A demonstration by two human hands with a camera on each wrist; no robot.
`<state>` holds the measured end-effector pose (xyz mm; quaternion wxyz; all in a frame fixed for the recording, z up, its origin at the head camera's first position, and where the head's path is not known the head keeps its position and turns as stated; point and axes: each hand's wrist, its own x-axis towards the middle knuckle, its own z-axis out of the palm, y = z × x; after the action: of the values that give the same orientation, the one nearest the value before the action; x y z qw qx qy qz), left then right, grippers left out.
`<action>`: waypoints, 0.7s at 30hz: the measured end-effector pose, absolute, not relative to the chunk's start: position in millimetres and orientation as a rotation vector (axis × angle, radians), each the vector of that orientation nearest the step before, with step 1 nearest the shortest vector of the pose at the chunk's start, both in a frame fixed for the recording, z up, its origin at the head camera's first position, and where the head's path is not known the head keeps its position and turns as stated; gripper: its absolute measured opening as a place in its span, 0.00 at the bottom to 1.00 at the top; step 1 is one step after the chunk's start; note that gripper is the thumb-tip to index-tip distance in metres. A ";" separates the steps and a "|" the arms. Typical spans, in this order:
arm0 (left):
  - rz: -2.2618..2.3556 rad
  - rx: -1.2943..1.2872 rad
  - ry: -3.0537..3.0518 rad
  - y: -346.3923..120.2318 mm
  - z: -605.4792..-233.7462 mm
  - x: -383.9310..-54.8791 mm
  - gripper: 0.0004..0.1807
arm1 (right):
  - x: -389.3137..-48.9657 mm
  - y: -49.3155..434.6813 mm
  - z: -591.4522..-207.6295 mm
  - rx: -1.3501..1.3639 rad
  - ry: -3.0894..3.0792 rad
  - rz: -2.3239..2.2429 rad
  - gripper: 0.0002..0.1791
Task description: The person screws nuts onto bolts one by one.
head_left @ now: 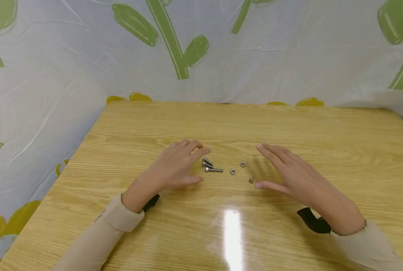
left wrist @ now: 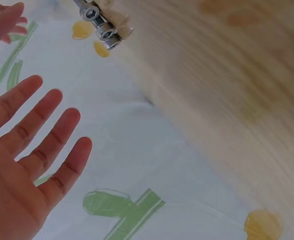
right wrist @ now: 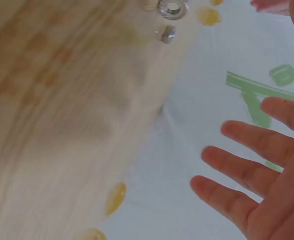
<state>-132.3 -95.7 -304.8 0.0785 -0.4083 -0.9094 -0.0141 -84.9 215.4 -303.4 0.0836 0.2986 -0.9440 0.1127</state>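
Three silver socket-head bolts lie close together mid-table in the head view, the nearest bolt (head_left: 214, 170) with its shank pointing right. To their right are three hex nuts: one nut (head_left: 233, 172) beside the bolt's tip, another nut (head_left: 243, 164) farther back, and a third nut (head_left: 251, 180) standing on edge. My left hand (head_left: 178, 165) hovers just left of the bolts, thumb and fingers spread, holding nothing. On the other side my right hand (head_left: 289, 173) is held with straight fingers, its thumb tip close by the third nut. The left wrist view shows the bolt heads (left wrist: 106, 32) beyond the spread fingers.
The wooden table (head_left: 201, 124) has a glossy light reflection near its front. Behind and to the left hangs a pale sheet (head_left: 272, 67) printed with green stems and yellow shapes, meeting the table's back edge. Dark straps show at both wrists.
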 end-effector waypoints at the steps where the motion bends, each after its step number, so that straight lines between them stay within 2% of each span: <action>1: -0.039 -1.229 -2.729 -93.7 -304.3 -133.3 0.36 | -85.2 214.0 -300.9 0.878 -2.847 0.346 0.46; 6: -0.020 -1.246 -2.814 -84.5 -302.2 -137.6 0.29 | -89.5 206.6 -288.8 0.821 -2.982 0.346 0.42; 13: -0.003 -1.235 -2.903 -72.4 -307.0 -141.4 0.14 | -97.2 196.9 -282.3 0.851 -3.029 0.329 0.38; 21: 0.051 -1.203 -2.907 -61.1 -313.6 -142.0 0.07 | -100.2 191.7 -286.0 0.872 -3.062 0.316 0.31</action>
<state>-142.0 -61.1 -313.6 -0.0026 -0.3823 -0.9239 0.0161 -100.2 191.7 -286.0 -0.0288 0.2725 -0.9566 0.0987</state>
